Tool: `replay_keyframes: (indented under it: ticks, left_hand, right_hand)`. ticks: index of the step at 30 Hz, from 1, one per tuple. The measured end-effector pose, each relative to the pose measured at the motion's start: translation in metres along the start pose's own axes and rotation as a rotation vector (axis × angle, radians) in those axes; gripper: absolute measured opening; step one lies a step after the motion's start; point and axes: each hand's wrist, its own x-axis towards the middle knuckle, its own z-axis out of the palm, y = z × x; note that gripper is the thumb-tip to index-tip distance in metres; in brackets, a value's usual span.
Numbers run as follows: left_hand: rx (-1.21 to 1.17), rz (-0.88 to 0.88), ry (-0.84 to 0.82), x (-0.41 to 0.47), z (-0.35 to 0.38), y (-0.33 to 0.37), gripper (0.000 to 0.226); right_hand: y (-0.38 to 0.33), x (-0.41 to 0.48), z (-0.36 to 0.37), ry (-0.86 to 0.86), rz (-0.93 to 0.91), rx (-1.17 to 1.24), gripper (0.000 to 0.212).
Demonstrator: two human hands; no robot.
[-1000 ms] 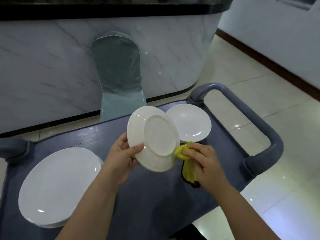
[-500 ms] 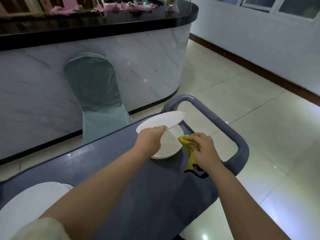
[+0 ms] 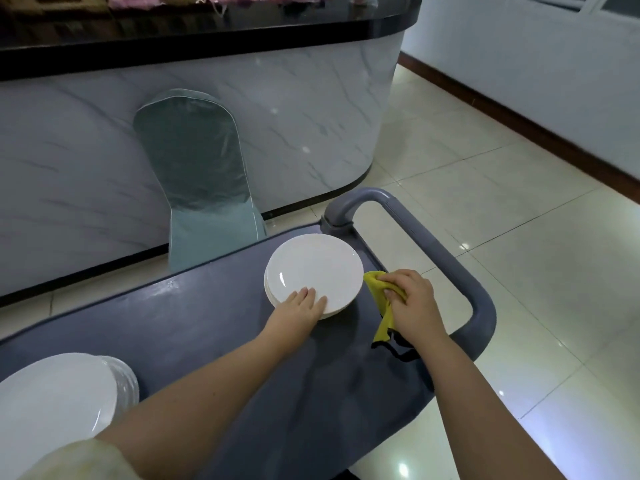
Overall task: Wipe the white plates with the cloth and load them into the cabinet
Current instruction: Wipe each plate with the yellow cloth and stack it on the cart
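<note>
Item: small plate stack (image 3: 313,268), far right of my cart top (image 3: 207,320). On its near rim lies my left hand (image 3: 302,305), fingers straight and together. Just beside it, my right hand (image 3: 414,301) has its fingers clamped on the yellow cloth (image 3: 373,279). Step, I judge: wiped plate set down. Next: lift one from the near-left stack (image 3: 55,400); no cabinet in view.

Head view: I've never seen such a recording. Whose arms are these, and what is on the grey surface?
No machine here: a person wears a camera on the head, looking down at their own bare arms. The grey surface is a cart with a handle. On it sit a small stack of white plates and a larger stack at lower left. The left hand lies flat, fingers straight, on the small stack. The right hand grips a yellow cloth beside it.
</note>
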Motion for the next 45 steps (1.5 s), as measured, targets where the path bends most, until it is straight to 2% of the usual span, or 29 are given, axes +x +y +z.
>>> replay_keyframes:
  ticks: [3,7,9,12,15,21,25,27,31,35,38,41,43,45]
  left_hand:
    - [-0.031,0.01,-0.012,-0.002,-0.001,-0.001,0.069]
    - [-0.144,-0.021,0.002,-0.011,-0.006,-0.01,0.053]
    - [-0.301,-0.191,0.122,-0.021,-0.014,-0.02,0.039]
    - [-0.606,-0.541,0.472,-0.053,-0.028,-0.046,0.021]
    - [-0.806,-0.813,0.699,-0.113,-0.03,-0.082,0.015]
    - [-0.997,-1.403,0.869,-0.271,0.026,-0.112,0.019]
    - [-1.096,-1.795,1.016,-0.347,0.07,-0.101,0.043]
    - [-1.17,-1.899,0.959,-0.36,0.084,-0.094,0.05]
    - [-1.015,-1.861,0.529,-0.352,0.09,-0.086,0.046]
    - [-0.863,-1.852,0.359,-0.344,0.083,-0.094,0.048]
    - [-0.898,-1.929,0.366,-0.351,0.086,-0.095,0.049]
    - [-1.142,-1.922,0.398,-0.351,0.097,-0.094,0.046]
    - [-1.244,-1.888,0.473,-0.349,0.103,-0.094,0.044]
    - [-1.314,-1.889,0.618,-0.348,0.109,-0.093,0.042]
  right_hand:
    - [-0.002,-0.001,0.006,-0.032,-0.016,0.023,0.035]
    - [-0.022,0.004,0.019,-0.068,-0.094,0.02,0.028]
    - [-0.043,0.008,0.028,-0.079,-0.171,0.017,0.027]
    - [-0.089,0.013,0.048,-0.125,-0.323,0.048,0.028]
    - [-0.139,0.01,0.081,-0.22,-0.498,0.104,0.025]
    - [-0.199,-0.023,0.165,-0.475,-0.699,0.17,0.024]
    - [-0.212,-0.047,0.208,-0.597,-0.76,0.159,0.025]
    - [-0.215,-0.055,0.223,-0.643,-0.78,0.162,0.025]
    - [-0.22,-0.064,0.242,-0.734,-0.794,0.142,0.025]
    - [-0.223,-0.068,0.253,-0.774,-0.811,0.126,0.024]
    - [-0.225,-0.068,0.256,-0.783,-0.82,0.121,0.023]
    - [-0.222,-0.068,0.255,-0.79,-0.813,0.142,0.023]
    - [-0.219,-0.068,0.254,-0.787,-0.8,0.148,0.023]
    - [-0.216,-0.067,0.253,-0.79,-0.786,0.141,0.023]
